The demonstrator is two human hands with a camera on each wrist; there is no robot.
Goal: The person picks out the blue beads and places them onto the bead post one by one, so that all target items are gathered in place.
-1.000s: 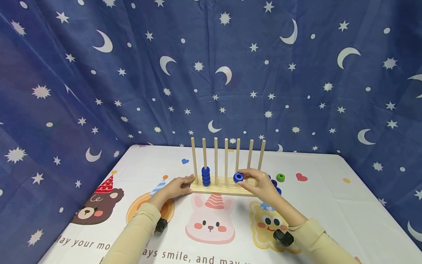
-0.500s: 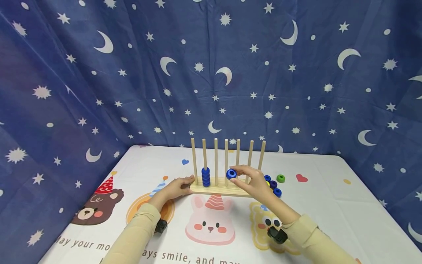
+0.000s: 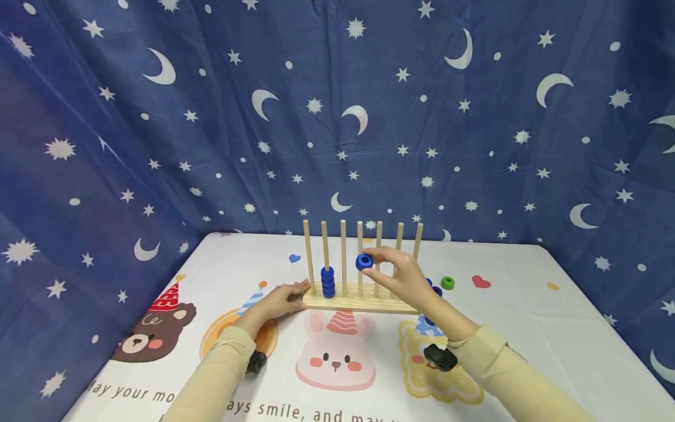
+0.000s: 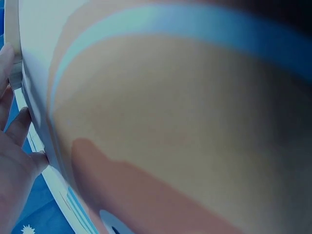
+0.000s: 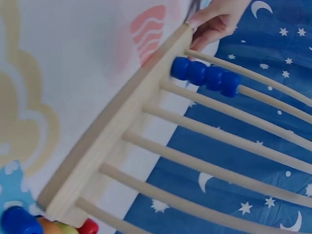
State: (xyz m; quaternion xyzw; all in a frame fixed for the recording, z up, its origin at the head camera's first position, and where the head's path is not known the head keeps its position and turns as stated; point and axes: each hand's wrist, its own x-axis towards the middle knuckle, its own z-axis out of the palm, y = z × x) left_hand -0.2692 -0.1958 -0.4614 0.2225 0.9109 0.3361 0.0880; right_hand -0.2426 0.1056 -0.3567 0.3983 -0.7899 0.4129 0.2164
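A wooden rack point(image 3: 358, 303) point(image 5: 109, 114) with several upright pegs stands on the table. My left hand point(image 3: 279, 300) point(image 5: 220, 19) grips the left end of its base; part of that hand point(image 4: 14, 170) shows in the left wrist view. Several blue beads point(image 3: 328, 282) point(image 5: 204, 75) are stacked on the second peg from the left. In the head view my right hand point(image 3: 403, 278) pinches a blue bead point(image 3: 359, 265) between thumb and fingers, above the base and in front of the fourth peg, its hole facing the camera.
Right of the rack lie a green bead point(image 3: 447, 283) and blue beads, partly hidden by the right hand. Blue point(image 5: 19, 222), orange, yellow-green and red point(image 5: 88, 226) beads show in the right wrist view. A starry curtain point(image 3: 337, 117) hangs behind the table.
My right hand has carried the blue bead left and up, from near the fifth peg to the fourth. The left hand has stayed on the base's end.
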